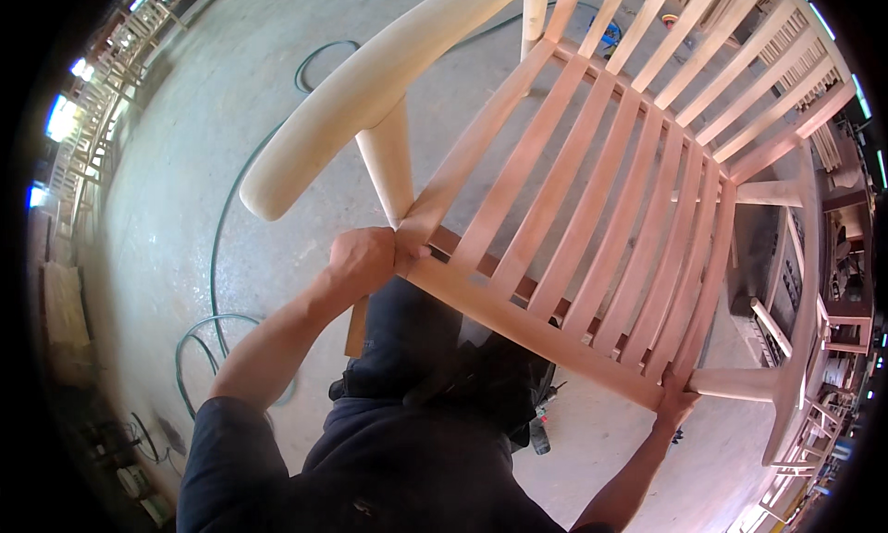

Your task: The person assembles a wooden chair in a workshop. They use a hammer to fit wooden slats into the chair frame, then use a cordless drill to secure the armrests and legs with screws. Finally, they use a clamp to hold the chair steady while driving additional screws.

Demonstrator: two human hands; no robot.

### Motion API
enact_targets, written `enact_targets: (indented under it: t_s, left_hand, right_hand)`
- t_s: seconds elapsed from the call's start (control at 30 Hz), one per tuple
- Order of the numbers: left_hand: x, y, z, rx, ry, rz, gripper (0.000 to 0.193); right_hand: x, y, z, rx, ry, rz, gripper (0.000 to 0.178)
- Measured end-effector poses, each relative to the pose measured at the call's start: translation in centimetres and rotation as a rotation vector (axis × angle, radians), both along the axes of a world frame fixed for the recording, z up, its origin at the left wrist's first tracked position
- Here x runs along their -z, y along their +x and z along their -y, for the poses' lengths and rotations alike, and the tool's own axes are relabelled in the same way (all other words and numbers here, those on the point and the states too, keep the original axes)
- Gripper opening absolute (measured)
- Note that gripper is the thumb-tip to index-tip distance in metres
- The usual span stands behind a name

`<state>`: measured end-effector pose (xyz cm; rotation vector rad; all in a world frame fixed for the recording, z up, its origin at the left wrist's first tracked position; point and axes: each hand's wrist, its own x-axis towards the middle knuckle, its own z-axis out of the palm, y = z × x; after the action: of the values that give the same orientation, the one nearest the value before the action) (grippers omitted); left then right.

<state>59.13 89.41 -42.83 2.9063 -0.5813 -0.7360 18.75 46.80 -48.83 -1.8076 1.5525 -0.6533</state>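
Note:
In front of me stands an unfinished wooden armchair with a slatted seat frame and a slatted back. My left hand is closed round the front left corner of the seat frame, just under the post of the pale left armrest. At the front right corner, my right hand grips the same frame, close to the right armrest's post. Several curved seat slats run back from the front rail. Fingers of both hands are partly hidden by the wood.
A green hose snakes over the concrete floor on the left. Rows of wooden chairs line the far left. At the right edge are more chair frames and a dark rack. A power tool lies below the chair.

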Motion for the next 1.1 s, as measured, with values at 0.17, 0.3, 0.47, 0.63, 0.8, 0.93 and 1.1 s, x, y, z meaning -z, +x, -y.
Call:
enact_targets:
  t_s: [0.17,0.3,0.47,0.63,0.8,0.93,1.1]
  left_hand:
    - [-0.2,0.2,-4.1,-0.119,-0.268,0.246,0.042]
    - [2.3,0.6,-9.2,-0.26,-0.442,0.382,0.045]
    - [-0.5,-2.2,-9.1,-0.718,-0.932,-0.347,0.021]
    - [-0.6,-3.3,-10.0,-0.703,-1.178,-0.201,0.024]
    - [-3.3,-4.1,-7.1,-0.488,-1.122,0.568,0.036]
    - [-2.9,-4.8,-3.9,-0.241,-0.988,0.739,0.043]
    - [-0.6,-4.6,-3.3,-0.047,-1.156,0.758,0.051]
  right_hand:
    - [0.5,-0.7,0.4,-0.028,0.054,0.127,0.07]
    - [1.4,-1.1,0.6,-0.014,0.03,0.144,0.068]
    - [1.0,-0.7,0.6,-0.027,-0.034,0.088,0.073]
    - [0.1,-0.3,0.1,-0.037,0.02,0.084,0.079]
    - [1.1,-1.5,1.2,-0.049,0.028,0.052,0.083]
    - [1.2,-1.5,0.7,-0.017,-0.07,-0.02,0.087]
    - [-0.2,-0.1,0.2,0.052,-0.11,-0.201,0.086]
